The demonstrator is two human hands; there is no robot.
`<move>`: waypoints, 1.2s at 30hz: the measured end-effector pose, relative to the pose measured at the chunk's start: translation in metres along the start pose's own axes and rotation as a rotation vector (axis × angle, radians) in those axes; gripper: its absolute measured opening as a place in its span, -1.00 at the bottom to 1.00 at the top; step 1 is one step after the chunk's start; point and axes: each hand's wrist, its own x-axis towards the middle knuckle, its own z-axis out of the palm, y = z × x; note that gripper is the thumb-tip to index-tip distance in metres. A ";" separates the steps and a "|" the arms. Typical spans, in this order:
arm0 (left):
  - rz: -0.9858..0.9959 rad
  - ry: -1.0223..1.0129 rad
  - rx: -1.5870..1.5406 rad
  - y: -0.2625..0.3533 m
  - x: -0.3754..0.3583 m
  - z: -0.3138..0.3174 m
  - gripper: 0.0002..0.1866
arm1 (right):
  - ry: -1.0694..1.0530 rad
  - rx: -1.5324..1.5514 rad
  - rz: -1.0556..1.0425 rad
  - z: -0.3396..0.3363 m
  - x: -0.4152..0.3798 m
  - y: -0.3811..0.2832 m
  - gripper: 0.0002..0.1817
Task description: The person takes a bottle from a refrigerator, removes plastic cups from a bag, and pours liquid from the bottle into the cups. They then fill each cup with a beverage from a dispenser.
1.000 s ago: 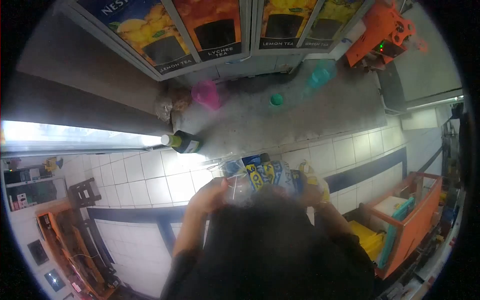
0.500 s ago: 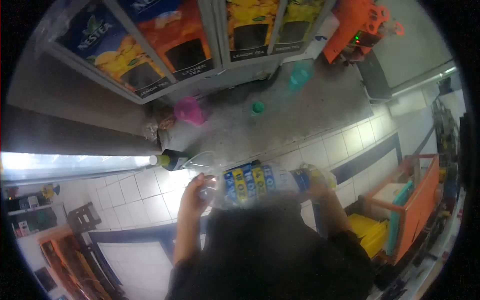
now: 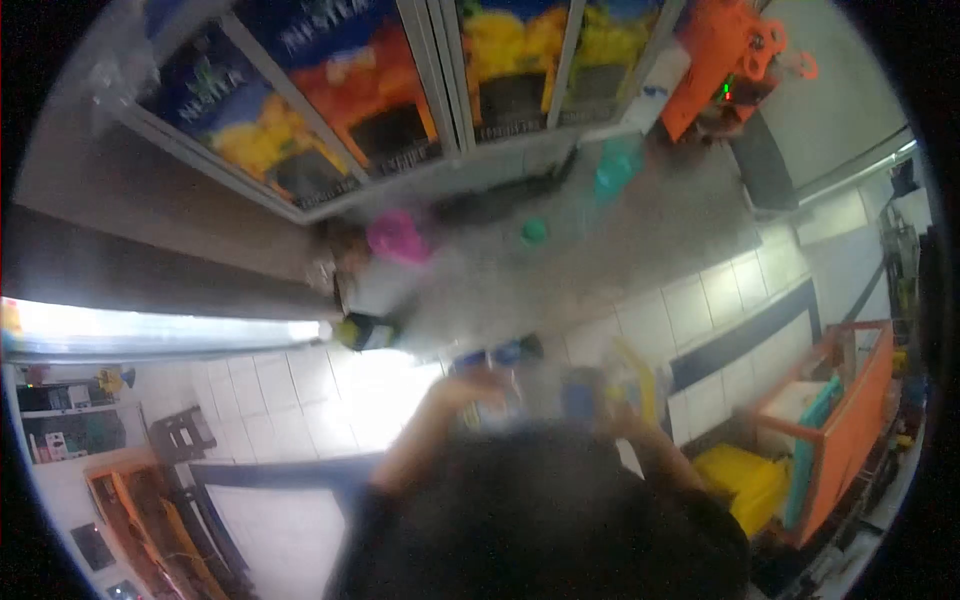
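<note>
Closest to me, my left hand (image 3: 470,390) has its fingers bent over a long, clear-plastic package with blue print (image 3: 535,397), which lies between my hands; blur keeps me from telling whether my right hand (image 3: 618,408), at its other end, is gripping. If that side is loose, the slick plastic could slip and drop. Beyond, a dark bottle with a yellow-green cap (image 3: 370,332) sits near the edge of the grey counter (image 3: 650,245); a wide leftward swing might topple it. Farther back, the pink plastic vessel (image 3: 398,237) seems safer.
</note>
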 end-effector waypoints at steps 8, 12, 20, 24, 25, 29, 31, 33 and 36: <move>-0.039 -0.300 0.087 0.038 -0.012 0.014 -0.04 | 0.234 0.532 0.132 -0.079 -0.053 0.024 -0.59; -0.185 -0.350 0.150 0.021 -0.010 -0.019 -0.18 | 0.855 0.450 0.106 -0.095 -0.055 0.099 -0.74; 1.083 -0.197 0.633 0.193 -0.026 0.069 -0.61 | 1.247 0.414 0.000 -0.128 -0.040 0.093 -0.71; 1.856 0.845 0.984 0.386 -0.071 0.136 -0.60 | 1.037 0.713 -0.027 -0.118 0.000 0.054 -0.79; 1.935 0.968 1.070 0.428 -0.075 0.161 -0.57 | 0.821 0.756 -0.364 -0.133 0.002 0.022 -0.80; 1.643 1.574 1.506 0.610 -0.095 0.189 -0.47 | 0.611 0.806 -0.343 -0.133 0.006 -0.043 -0.78; 1.575 1.660 1.577 0.602 -0.108 0.186 -0.44 | 0.602 0.454 -0.507 -0.131 0.006 -0.050 -0.75; 1.730 1.630 1.553 0.525 -0.098 0.181 -0.41 | 0.544 0.464 -0.509 -0.134 0.011 -0.053 -0.75; 1.588 1.556 1.392 0.366 -0.071 0.125 -0.36 | 0.471 0.457 -0.469 -0.121 0.020 -0.049 -0.75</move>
